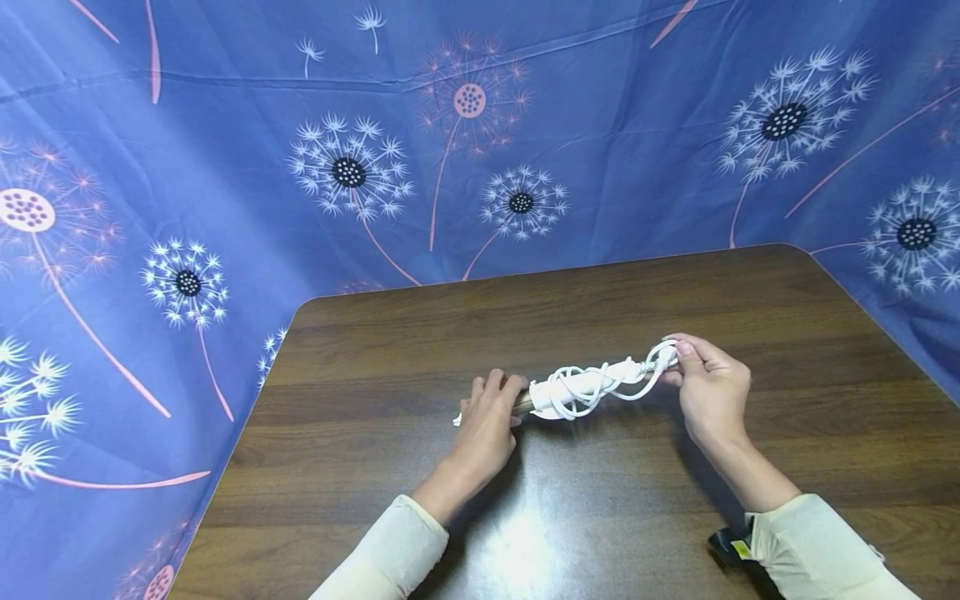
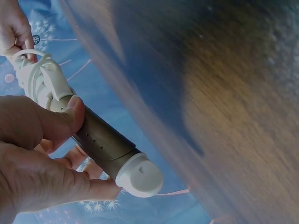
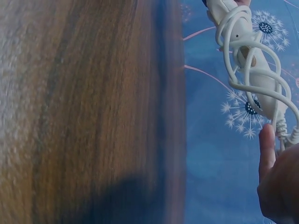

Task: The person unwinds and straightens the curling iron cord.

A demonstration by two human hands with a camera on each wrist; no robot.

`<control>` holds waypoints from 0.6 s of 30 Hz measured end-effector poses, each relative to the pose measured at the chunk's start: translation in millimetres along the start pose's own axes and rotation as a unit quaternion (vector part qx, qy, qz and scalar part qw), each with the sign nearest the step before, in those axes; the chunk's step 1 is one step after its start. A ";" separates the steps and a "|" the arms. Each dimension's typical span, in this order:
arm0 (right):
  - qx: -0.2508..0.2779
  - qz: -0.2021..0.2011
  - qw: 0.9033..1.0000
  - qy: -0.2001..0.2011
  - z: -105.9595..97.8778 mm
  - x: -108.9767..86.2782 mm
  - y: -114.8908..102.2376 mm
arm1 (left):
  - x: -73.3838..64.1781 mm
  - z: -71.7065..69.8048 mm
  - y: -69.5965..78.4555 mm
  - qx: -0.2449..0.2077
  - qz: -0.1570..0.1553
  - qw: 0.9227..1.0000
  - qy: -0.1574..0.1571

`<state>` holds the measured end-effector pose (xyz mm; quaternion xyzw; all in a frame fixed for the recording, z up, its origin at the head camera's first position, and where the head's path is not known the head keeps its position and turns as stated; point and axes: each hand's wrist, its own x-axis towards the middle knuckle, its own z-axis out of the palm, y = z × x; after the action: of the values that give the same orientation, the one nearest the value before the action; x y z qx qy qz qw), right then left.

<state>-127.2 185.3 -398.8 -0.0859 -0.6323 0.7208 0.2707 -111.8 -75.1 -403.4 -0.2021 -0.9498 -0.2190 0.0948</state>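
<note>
A curling iron is held level just above the table, its white cord wound in loose loops round the white handle. My left hand grips the brown-gold barrel, thumb on one side and fingers on the other. The white end cap sticks out past those fingers in the left wrist view. At the handle end, my right hand pinches a bunched loop of the cord between thumb and fingers. What lies under those fingertips is partly hidden.
A dark wood-grain table with rounded corners lies beneath both hands. Behind it and to the sides hangs a blue cloth with dandelion prints. By the right cuff is a small black item with a yellow label.
</note>
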 end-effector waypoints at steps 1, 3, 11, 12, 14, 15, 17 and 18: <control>-0.004 -0.003 1.000 0.003 0.2 0.2 0.1 | 0.1 0.1 0.3 0.000 0.000 1.000 -0.001; -0.011 -0.010 1.000 0.004 0.7 0.6 0.3 | 0.4 0.1 0.6 -0.001 -0.002 1.000 0.001; 0.043 -0.007 0.999 -0.033 1.3 -0.3 1.6 | 2.6 -1.2 1.1 0.003 -0.005 1.000 0.019; 0.056 -0.004 0.998 -0.035 1.4 -0.5 1.8 | 2.9 -1.2 1.2 0.002 -0.005 1.000 0.019; 0.076 0.004 0.997 -0.032 1.7 -0.8 2.3 | 3.4 -1.2 1.6 0.002 -0.006 1.000 0.018; 0.086 0.008 0.996 -0.029 1.8 -0.9 2.5 | 3.6 -1.1 1.8 0.003 -0.007 1.000 0.017; 0.097 0.015 0.995 -0.022 2.1 -0.7 3.1 | 3.8 -1.2 2.4 0.002 -0.009 1.000 0.015; 0.104 0.018 0.994 -0.018 2.2 -0.5 3.5 | 3.9 -1.2 2.7 0.002 -0.010 1.000 0.014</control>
<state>-128.8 183.0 -401.9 -0.0553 -0.5572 0.7886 0.2539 -114.1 -72.2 -400.3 -0.1897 -0.9508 -0.2211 0.1060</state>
